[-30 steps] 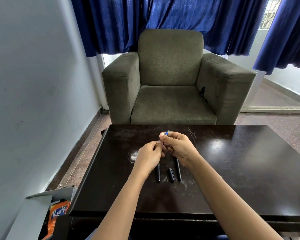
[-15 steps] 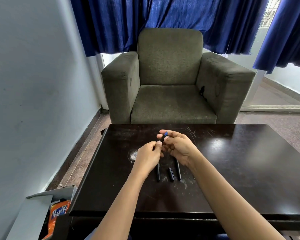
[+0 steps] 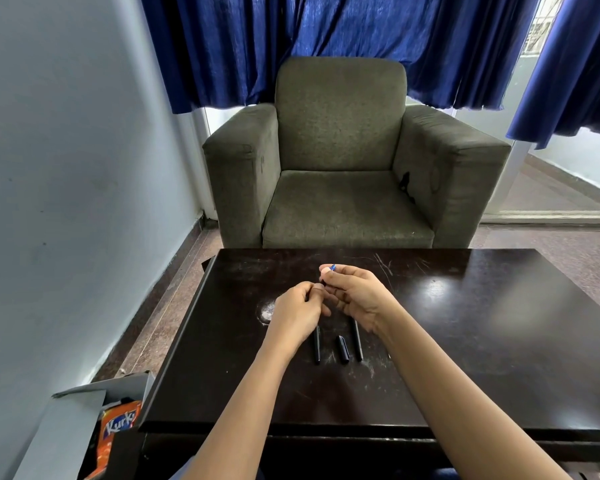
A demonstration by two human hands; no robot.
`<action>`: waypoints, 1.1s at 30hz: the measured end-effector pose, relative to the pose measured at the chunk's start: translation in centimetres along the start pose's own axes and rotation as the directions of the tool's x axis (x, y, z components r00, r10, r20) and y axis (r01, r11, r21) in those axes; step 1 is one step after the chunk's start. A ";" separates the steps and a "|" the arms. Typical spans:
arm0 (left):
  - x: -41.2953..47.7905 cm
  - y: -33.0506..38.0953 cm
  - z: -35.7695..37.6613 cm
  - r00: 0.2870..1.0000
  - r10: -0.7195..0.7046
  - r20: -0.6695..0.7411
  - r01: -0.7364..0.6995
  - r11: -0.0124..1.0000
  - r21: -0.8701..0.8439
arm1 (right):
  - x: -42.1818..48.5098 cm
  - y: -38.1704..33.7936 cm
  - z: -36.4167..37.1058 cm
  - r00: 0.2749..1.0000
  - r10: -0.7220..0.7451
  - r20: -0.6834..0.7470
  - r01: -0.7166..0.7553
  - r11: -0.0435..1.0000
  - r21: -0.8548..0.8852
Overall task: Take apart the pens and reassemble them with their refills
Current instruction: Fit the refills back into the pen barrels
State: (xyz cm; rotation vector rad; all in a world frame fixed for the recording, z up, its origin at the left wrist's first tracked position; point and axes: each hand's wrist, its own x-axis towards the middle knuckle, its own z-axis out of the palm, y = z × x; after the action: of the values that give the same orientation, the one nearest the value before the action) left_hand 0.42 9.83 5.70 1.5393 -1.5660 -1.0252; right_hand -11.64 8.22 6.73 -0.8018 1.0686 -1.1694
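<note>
Blue at its tip, the slim black pen (image 3: 332,268) is up above the dark glossy table (image 3: 465,341), pinched between thumb and forefinger of the right hand (image 3: 359,296), and the left hand (image 3: 298,308) curls in to pinch its lower end, knuckles touching! Down on the tabletop, just on the near side of the hands, a thin black barrel (image 3: 316,344), a short black cap (image 3: 342,348) and a long black tube (image 3: 356,339) lie side by side, slightly apart.

On the table (image 3: 499,341), near its middle, lay a left pen (image 3: 316,344), a cap (image 3: 342,349) and a right pen (image 3: 356,339), side by side. Just behind them, over the table, the left hand (image 3: 298,313) and right hand (image 3: 357,296) met on a held pen (image 3: 332,267). An armchair (image 3: 340,150) stood behind the table, and a box (image 3: 84,427) sat below its front left corner.
</note>
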 end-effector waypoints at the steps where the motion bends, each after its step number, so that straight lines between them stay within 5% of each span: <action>1: 0.0 0.0 0.0 1.000 0.000 0.003 0.001 1.000 -0.008 | 0.1 0.1 0.0 1.000 0.002 -0.007 -0.002 1.000 -0.008; 33: -0.2 0.2 -0.2 0.999 -0.007 0.052 0.007 1.000 -0.004 | 1.0 0.1 -0.5 0.995 0.065 -0.073 -0.065 0.998 0.008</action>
State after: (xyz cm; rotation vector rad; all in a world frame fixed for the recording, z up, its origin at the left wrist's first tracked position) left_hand 0.48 9.98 5.93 1.5273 -1.5940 -1.0792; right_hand -12.09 7.33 6.27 -0.7197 1.1432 -1.1529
